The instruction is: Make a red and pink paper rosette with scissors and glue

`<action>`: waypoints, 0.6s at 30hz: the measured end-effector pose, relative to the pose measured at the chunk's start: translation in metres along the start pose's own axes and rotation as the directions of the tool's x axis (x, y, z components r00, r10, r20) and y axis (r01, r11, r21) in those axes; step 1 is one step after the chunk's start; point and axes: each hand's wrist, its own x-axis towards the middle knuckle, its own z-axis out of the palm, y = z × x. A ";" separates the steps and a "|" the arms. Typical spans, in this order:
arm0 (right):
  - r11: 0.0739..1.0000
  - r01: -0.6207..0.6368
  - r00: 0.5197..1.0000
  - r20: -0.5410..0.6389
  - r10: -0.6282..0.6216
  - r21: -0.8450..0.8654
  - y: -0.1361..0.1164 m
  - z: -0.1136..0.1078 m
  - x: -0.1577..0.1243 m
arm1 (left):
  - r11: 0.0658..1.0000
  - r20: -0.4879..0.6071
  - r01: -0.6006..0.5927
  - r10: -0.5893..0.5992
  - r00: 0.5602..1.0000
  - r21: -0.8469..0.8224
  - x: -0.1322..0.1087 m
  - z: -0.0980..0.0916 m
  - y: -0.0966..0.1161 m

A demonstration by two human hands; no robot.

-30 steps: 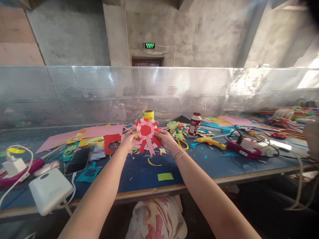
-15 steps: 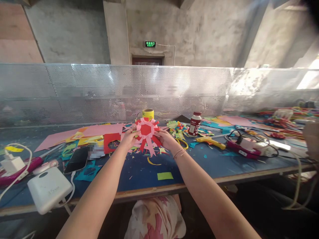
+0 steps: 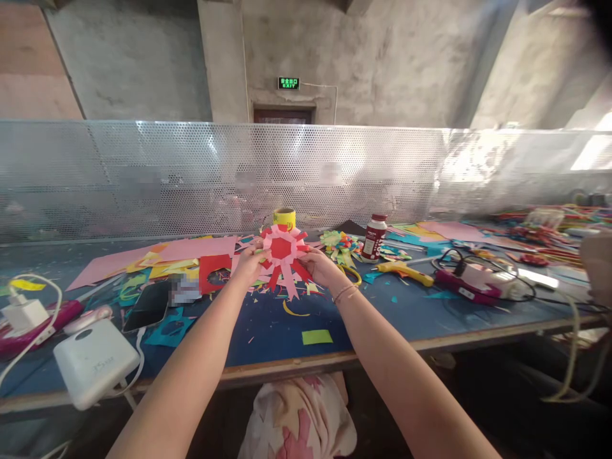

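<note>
A pink and red paper rosette [image 3: 283, 250] with ribbon tails is held up over the table, its red round centre facing me. My left hand [image 3: 247, 266] pinches its left edge. On the opposite edge, my right hand [image 3: 321, 268] grips with the fingers closed. Behind the rosette stands a roll of yellow tape [image 3: 285, 218], its lower part hidden. Just right of my right hand are the yellow handles of scissors [image 3: 352, 275], partly covered by the hand. Several finished-looking paper flowers [image 3: 340, 245] lie beyond them.
A dark red bottle [image 3: 373, 239] and a yellow glue gun [image 3: 405, 273] stand and lie to the right. Leftward are a phone [image 3: 147, 307], a white power bank [image 3: 95, 363] and pink paper sheets [image 3: 198, 248]. A green paper strip [image 3: 317, 336] lies near the table edge. Power strips with cables sit at both sides.
The rosette has tilted very slightly in both hands, which keep their hold. Everything on the table stays where it was.
</note>
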 end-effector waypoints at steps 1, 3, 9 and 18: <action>1.000 0.002 1.000 0.000 -0.002 -0.003 0.000 -0.001 0.000 | 1.000 0.004 -0.007 0.007 1.000 -0.003 0.000 0.000 -0.001; 1.000 0.005 1.000 -0.013 -0.005 -0.013 0.001 -0.003 0.001 | 1.000 0.011 -0.024 0.024 1.000 -0.011 0.001 0.002 -0.003; 0.998 0.049 0.998 -0.031 -0.050 -0.050 0.003 -0.009 0.003 | 0.999 0.045 -0.038 0.039 0.998 -0.010 0.000 0.004 -0.004; 0.998 0.053 0.998 0.020 -0.053 -0.029 0.000 -0.006 0.002 | 0.994 -0.014 -0.088 0.089 0.996 0.065 0.003 0.002 -0.008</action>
